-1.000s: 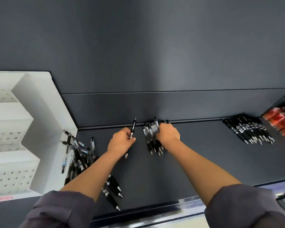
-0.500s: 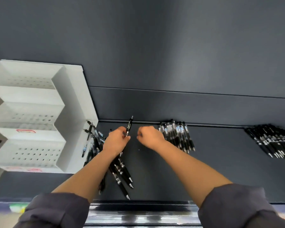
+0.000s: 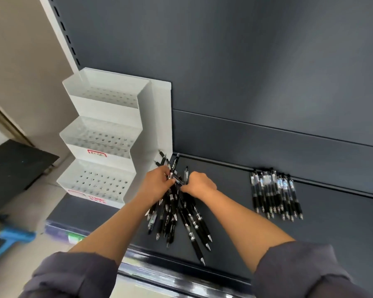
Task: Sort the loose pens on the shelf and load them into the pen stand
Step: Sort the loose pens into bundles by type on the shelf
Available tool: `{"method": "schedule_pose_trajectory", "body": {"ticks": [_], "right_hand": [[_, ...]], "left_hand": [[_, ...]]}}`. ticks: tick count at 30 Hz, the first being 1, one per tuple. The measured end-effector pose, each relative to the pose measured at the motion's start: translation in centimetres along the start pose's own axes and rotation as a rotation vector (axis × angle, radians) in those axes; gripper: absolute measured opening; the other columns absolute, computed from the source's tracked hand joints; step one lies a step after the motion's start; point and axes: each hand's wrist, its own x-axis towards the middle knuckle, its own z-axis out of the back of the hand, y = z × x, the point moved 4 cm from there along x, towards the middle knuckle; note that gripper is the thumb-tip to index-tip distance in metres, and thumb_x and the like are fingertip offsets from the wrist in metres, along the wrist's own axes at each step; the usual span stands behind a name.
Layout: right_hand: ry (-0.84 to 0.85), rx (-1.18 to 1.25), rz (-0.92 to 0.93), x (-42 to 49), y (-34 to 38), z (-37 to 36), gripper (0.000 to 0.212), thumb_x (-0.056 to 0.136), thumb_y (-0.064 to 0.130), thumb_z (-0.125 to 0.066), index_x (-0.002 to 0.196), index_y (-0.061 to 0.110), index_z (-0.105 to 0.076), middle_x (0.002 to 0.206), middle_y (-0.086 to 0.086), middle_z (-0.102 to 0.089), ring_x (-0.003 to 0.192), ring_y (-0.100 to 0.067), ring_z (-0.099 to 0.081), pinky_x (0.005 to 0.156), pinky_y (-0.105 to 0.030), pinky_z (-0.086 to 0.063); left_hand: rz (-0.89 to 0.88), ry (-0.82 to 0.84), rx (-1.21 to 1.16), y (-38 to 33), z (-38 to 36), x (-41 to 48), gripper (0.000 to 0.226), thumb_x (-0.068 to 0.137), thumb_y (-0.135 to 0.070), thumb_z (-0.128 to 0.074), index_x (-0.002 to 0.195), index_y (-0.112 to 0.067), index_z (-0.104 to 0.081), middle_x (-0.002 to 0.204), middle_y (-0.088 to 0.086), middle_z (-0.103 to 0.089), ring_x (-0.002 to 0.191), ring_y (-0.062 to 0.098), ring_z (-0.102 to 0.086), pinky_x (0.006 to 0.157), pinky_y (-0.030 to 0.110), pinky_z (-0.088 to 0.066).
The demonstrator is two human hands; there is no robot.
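Dark grey shelf (image 3: 336, 233), shot from above; grey sleeves (image 3: 69, 276) at the bottom of view.

- Near: pile of pens (image 3: 181, 218) lies on the left part of the shelf, fanning out toward its front edge. Pens are crossed over each other, most with tips toward the front edge.
- Hands meet at the far end of that pile. Left hand (image 3: 157, 186) has its fingers closed round a pen (image 3: 173, 167) whose clicker end sticks up past the knuckles. Can't tell if it holds more than one.
- Right hand (image 3: 200, 184) has its fingers curled into the top of the pile, clasping pens there. Count not readable.
- Left end of the shelf: white pen stand (image 3: 108, 108), three stepped tiers of holes. No pens visible in it, so loading hasn't started.
- Right of the pile, well apart: row of pens (image 3: 275, 194) laid parallel near the back edge.
- Far: grey back panel (image 3: 267, 82).

Handling, as a judgement: pens are light, stiff, smooth plastic, so they will roll and slip, and clips likely snag in the tangle. Best lifted one at a time, not dragged. The rubber grip near the tip gives friction for pulling one free. For loading, pinch mid-barrel or higher and go tip-down into a hole.
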Motion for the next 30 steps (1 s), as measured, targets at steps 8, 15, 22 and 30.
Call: {"method": "schedule_pose_trajectory", "body": {"ticks": [8, 15, 22, 30], "right_hand": [[-0.09, 0.122, -0.092, -0.8, -4.0, 3.4, 0.022, 0.088, 0.027, -0.054, 0.071, 0.013, -0.05, 0.1, -0.015, -0.066, 0.093, -0.03, -0.063, 0.074, -0.031, -0.048], [-0.294, 0.066, -0.213, -3.4, -13.6, 7.9, 0.023, 0.089, 0.024, -0.057, 0.101, 0.005, -0.062, 0.109, -0.017, -0.063, 0.102, -0.034, -0.061, 0.076, -0.033, -0.047], [-0.327, -0.038, -0.266, -4.2, -20.0, 10.3, 0.01, 0.087, 0.016, -0.058, 0.081, 0.009, -0.053, 0.079, -0.008, -0.054, 0.075, -0.028, -0.055, 0.06, -0.031, -0.043], [-0.321, -0.042, -0.235, -4.8, -21.8, 10.2, 0.016, 0.088, 0.027, -0.055, 0.096, 0.015, -0.062, 0.101, -0.005, -0.063, 0.093, -0.028, -0.062, 0.063, -0.031, -0.041]], "left_hand": [[-0.06, 0.069, 0.005, -3.6, -2.8, 1.4, 0.014, 0.086, -0.022, -0.063, 0.093, -0.014, -0.054, 0.07, -0.003, -0.054, 0.074, 0.018, -0.051, 0.066, 0.025, -0.035], [-0.154, 0.19, -0.047, -10.8, -8.7, 1.9, 0.019, 0.086, -0.021, -0.064, 0.101, -0.012, -0.056, 0.074, -0.005, -0.052, 0.078, 0.018, -0.052, 0.07, 0.024, -0.036], [-0.177, 0.225, -0.052, -15.4, -12.8, 0.6, 0.014, 0.088, -0.02, -0.062, 0.095, -0.015, -0.051, 0.067, -0.01, -0.048, 0.075, 0.016, -0.05, 0.066, 0.023, -0.034], [-0.188, 0.225, -0.031, -17.7, -15.0, -0.1, 0.015, 0.086, -0.019, -0.063, 0.092, -0.019, -0.049, 0.064, -0.009, -0.049, 0.072, 0.017, -0.051, 0.064, 0.023, -0.034]]}}
